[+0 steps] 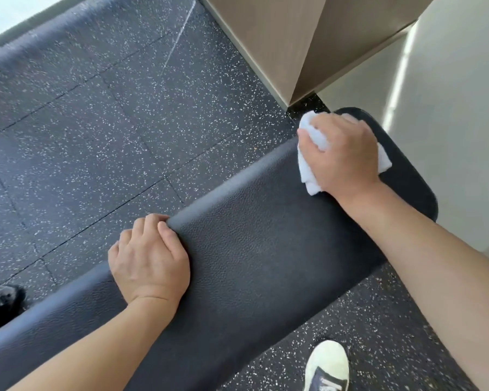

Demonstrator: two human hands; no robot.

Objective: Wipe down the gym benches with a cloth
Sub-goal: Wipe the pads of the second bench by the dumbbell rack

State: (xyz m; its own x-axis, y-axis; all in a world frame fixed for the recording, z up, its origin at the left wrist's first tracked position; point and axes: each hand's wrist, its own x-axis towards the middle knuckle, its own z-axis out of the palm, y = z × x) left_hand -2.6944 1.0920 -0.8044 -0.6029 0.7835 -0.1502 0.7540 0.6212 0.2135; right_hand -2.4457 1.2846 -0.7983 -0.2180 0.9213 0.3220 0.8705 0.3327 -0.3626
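Both bare forearms reach out from the lower edge of the view over a black padded bench (266, 249) that runs diagonally from the lower left toward the upper right. The right arm stretches almost straight to the bench's far rounded end, where the right hand (346, 153) lies palm down, fingers curled round a bunched white cloth (311, 170) and pressing it onto the pad near the far long edge. Cloth shows on both sides of the hand. The left arm is bent less far out; the left hand (150, 258) rests on the same long edge about midway along the bench, fingers curled over the rim, seemingly gripping it, though the fingertips are hidden. Below the bench's near edge, a pale shoe (326, 368) stands on the speckled dark floor (96, 122).
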